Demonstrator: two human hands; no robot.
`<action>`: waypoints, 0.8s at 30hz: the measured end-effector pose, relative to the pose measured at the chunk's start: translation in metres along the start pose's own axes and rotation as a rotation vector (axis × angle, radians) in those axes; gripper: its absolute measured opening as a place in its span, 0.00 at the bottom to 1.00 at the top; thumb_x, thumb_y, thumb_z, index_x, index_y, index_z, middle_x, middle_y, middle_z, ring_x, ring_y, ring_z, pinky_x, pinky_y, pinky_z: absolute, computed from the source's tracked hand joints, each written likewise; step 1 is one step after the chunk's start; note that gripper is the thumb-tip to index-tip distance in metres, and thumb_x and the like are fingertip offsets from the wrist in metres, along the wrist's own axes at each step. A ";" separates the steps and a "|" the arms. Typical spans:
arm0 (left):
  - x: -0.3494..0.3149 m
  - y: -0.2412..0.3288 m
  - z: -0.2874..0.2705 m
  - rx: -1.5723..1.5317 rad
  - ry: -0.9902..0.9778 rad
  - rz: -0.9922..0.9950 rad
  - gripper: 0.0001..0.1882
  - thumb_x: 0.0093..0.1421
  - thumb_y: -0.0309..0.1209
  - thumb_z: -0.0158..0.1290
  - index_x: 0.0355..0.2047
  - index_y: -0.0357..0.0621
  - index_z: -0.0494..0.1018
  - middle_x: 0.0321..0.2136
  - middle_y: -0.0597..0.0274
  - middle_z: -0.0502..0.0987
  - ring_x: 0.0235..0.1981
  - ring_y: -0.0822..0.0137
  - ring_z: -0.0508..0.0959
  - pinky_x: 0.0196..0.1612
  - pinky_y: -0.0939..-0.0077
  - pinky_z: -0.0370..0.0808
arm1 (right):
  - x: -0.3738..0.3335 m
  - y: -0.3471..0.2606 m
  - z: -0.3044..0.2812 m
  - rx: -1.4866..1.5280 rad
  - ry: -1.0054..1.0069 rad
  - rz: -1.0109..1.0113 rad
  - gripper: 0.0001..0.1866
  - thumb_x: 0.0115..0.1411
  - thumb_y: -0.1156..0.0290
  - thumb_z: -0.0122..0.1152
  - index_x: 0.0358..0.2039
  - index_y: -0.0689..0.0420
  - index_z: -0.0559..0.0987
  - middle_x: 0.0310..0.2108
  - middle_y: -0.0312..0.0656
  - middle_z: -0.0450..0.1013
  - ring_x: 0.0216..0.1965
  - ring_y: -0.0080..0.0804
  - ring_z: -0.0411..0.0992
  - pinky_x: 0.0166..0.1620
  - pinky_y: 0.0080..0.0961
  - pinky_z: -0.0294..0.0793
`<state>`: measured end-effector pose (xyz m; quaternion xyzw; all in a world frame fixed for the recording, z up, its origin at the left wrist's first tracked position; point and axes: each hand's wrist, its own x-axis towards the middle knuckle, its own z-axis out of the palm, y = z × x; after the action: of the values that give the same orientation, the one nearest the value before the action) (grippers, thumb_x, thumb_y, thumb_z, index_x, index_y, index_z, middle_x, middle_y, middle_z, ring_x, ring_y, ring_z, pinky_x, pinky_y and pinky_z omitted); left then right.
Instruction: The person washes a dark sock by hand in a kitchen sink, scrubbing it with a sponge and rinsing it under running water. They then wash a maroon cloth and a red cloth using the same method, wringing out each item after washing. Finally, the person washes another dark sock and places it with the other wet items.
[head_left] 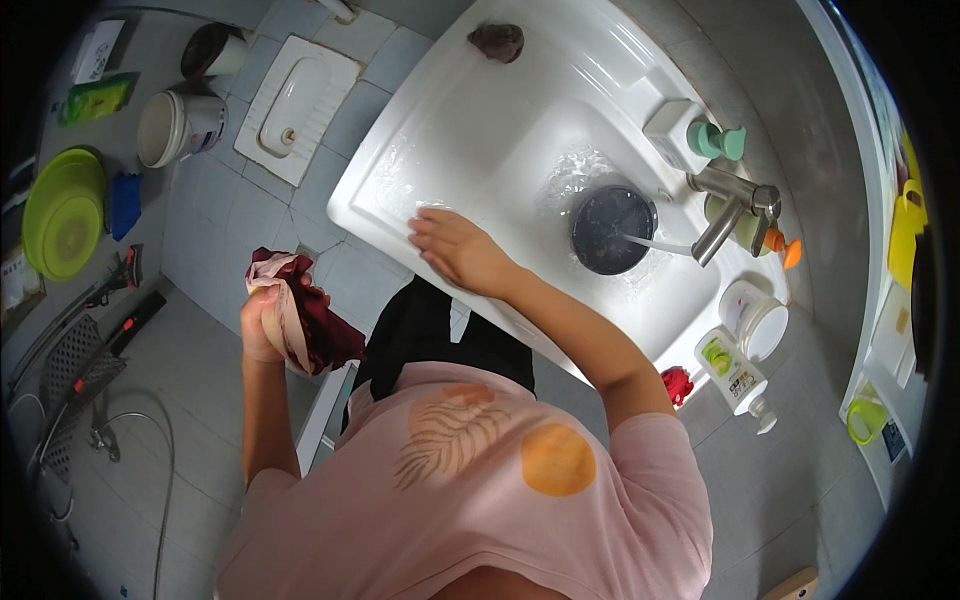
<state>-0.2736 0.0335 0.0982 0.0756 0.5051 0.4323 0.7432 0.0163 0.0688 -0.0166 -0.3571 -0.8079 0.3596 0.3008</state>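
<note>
My left hand [261,318] is closed round a bunched dark red and pale pink cloth [315,318], held to the left of the white sink [372,168]. My right hand [462,255] lies with its fingers stretched out over the sink's near left edge, where the surface looks wet. In the basin stands a dark round bowl [612,228], and a stream of water runs into it from the metal tap [725,215]. A crumpled brown item [497,42], perhaps cloth, rests at the sink's far end.
A pump bottle [685,137], a white tub [755,320], a lotion bottle [733,372] and a small red item [677,385] line the sink's right side. At the left are a squat toilet [297,108], a white bucket [178,128] and a green basin [65,215].
</note>
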 end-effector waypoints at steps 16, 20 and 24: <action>-0.004 0.008 -0.001 0.001 0.101 0.009 0.23 0.47 0.35 0.50 0.43 0.41 0.62 0.32 0.54 0.70 0.29 0.57 0.73 0.34 0.63 0.73 | 0.040 0.037 -0.019 -0.480 0.039 0.052 0.20 0.56 0.68 0.47 0.49 0.58 0.69 0.54 0.39 0.63 0.57 0.34 0.58 0.60 0.36 0.49; -0.002 0.006 0.006 0.022 0.085 0.038 0.22 0.47 0.35 0.49 0.42 0.40 0.63 0.32 0.55 0.70 0.30 0.58 0.73 0.35 0.65 0.74 | 0.023 0.020 -0.005 -0.317 -0.077 -0.015 0.20 0.54 0.68 0.48 0.49 0.57 0.69 0.53 0.40 0.64 0.56 0.35 0.59 0.59 0.36 0.53; -0.001 0.007 0.008 0.059 0.128 0.001 0.24 0.46 0.36 0.48 0.44 0.40 0.63 0.32 0.55 0.70 0.30 0.58 0.72 0.35 0.64 0.73 | 0.026 0.027 -0.017 -0.392 0.037 0.059 0.21 0.53 0.70 0.49 0.49 0.56 0.69 0.52 0.40 0.64 0.57 0.34 0.58 0.58 0.37 0.55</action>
<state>-0.2709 0.0398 0.1071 0.0700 0.5642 0.4216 0.7064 0.0241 0.1086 -0.0229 -0.4390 -0.8459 0.1976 0.2296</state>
